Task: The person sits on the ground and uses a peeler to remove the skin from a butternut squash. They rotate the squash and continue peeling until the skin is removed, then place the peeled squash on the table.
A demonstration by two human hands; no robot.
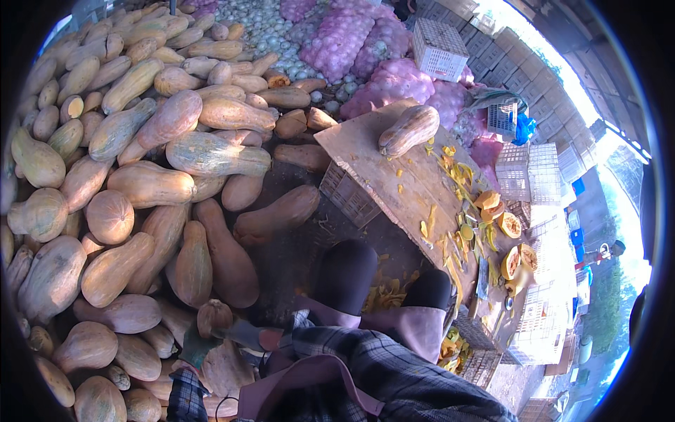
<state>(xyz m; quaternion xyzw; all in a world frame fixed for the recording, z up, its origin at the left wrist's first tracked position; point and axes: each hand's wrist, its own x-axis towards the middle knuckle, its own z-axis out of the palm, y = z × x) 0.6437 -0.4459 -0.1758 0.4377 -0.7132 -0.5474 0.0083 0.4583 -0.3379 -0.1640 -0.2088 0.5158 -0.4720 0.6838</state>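
Observation:
My left hand [199, 343], in a dark green glove below a plaid cuff, is low at the left among the squashes. My right hand [240, 333], in a greyish glove with a reddish cuff, reaches in from the right. Both are at the base of a tan squash [215, 316] whose rounded end points up; blur and shadow hide the fingers and any grip. Another large squash [227, 366] lies just below the hands. On the wooden board [369, 153] at the right are one whole squash [410, 131], halved squashes [510, 225], peelings and a knife with a wide blade [482, 279].
A large heap of squashes [153, 184] fills the left side. Plastic crates [350, 192] bear the board. Pink net sacks [393, 87] and loose pale round vegetables [258, 37] lie beyond. Stacked white crates [548, 264] stand at the right. My knees [345, 274] are before the board, with peelings between them.

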